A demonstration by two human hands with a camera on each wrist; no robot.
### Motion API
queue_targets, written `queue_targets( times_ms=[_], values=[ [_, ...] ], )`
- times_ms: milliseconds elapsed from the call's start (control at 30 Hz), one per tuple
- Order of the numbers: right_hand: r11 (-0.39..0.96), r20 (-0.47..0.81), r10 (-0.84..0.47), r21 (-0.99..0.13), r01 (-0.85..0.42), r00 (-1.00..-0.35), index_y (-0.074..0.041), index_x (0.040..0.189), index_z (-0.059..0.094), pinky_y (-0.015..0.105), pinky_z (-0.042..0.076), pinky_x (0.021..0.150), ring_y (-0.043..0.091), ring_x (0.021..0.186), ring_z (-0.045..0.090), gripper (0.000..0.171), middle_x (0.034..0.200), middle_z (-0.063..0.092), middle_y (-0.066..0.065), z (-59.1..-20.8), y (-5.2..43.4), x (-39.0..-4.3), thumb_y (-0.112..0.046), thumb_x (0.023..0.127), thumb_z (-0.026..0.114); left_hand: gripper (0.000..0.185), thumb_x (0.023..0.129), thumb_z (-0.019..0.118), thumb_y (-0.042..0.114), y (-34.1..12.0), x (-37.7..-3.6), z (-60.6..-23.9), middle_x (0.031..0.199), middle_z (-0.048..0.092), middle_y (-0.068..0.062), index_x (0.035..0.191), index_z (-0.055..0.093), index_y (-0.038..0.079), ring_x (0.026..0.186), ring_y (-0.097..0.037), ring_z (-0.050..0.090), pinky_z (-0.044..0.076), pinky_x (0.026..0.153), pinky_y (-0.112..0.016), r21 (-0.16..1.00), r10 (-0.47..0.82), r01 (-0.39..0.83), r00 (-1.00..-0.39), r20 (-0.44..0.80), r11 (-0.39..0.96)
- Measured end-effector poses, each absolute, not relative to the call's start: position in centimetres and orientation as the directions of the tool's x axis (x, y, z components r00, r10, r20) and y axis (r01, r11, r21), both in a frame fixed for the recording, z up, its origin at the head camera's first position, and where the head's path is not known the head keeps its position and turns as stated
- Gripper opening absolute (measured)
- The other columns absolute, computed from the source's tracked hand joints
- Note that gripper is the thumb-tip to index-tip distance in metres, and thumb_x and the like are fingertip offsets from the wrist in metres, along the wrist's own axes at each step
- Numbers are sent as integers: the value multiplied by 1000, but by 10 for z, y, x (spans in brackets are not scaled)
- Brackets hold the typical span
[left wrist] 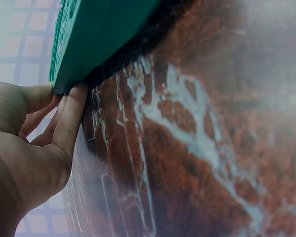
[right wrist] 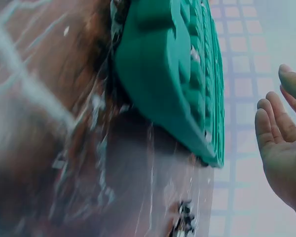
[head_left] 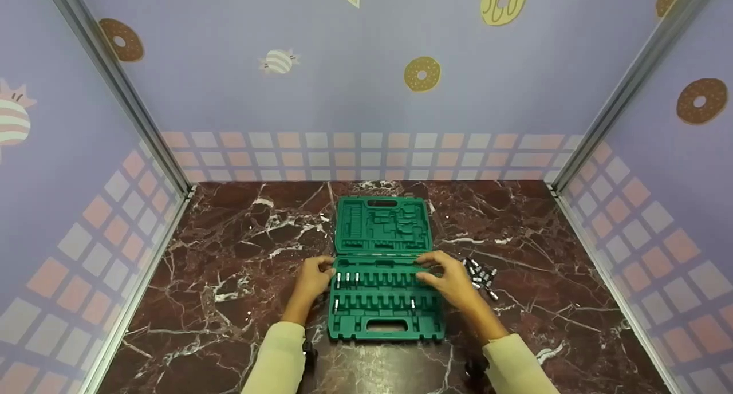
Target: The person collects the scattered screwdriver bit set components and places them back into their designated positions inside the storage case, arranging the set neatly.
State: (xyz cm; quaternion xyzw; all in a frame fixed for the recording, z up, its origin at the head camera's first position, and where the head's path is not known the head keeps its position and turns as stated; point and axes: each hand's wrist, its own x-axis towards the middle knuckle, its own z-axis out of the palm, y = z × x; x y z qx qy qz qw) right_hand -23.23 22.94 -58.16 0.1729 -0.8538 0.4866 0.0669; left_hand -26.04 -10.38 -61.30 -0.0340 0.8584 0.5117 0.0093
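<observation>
Head view shows a green tool case [head_left: 382, 268] lying open on a dark red marble table [head_left: 229, 268]. The case sits in the middle of the table, closer to the near edge than the far edge. Its lid lies flat toward the far edge, and its tray with the slots is on the near side. A few small silver bits [head_left: 347, 278] stand in the slots near the left side of the tray, and one more is lower down on the right.

The left hand [head_left: 312, 279] is at the left edge of the case. In the left wrist view, its fingers [left wrist: 69, 118] lie mostly straight and press against the corner of the case, with the thumb touching the green side. It is not wrapped around anything.

The right hand [head_left: 452, 279] rests over the right part of the tray, near the hinge line. In the right wrist view, its fingers [right wrist: 274, 123] are straight and apart from the case, holding nothing.

A small pile of loose silver bits [head_left: 481, 275] lies on the table just beside the right edge of the case, close to the right hand.
</observation>
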Motion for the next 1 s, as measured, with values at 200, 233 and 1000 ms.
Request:
queue_targets(
  times_ms=[200,233,1000],
  values=[
    [439,290,-162,-835,-332,-943,-5,114,73,40,60,84,37,100,69,31,110,71,17,-587,249,-222,-3,85,82,23,96,68,-1,-104,-260,-612,100,70,-16,118,75,0,85,-24,66,60,63,-36,884,-44,-73,-997,-60,461],
    [440,287,-148,-838,-323,-946,-5,113,73,39,59,83,37,99,69,31,109,71,17,-587,252,-220,-3,84,83,23,96,67,-1,-104,-260,-612,100,70,-16,118,75,0,85,-24,66,60,63,-36,885,-44,-74,-997,-61,459],
    [671,308,52,-716,-195,-950,-4,109,74,38,57,85,33,99,69,33,110,70,10,-606,329,-195,-1,78,87,24,95,68,-2,-103,-262,-612,102,72,-18,117,76,-1,85,-25,68,58,61,-35,875,-47,-62,-998,-46,479]
  ],
)
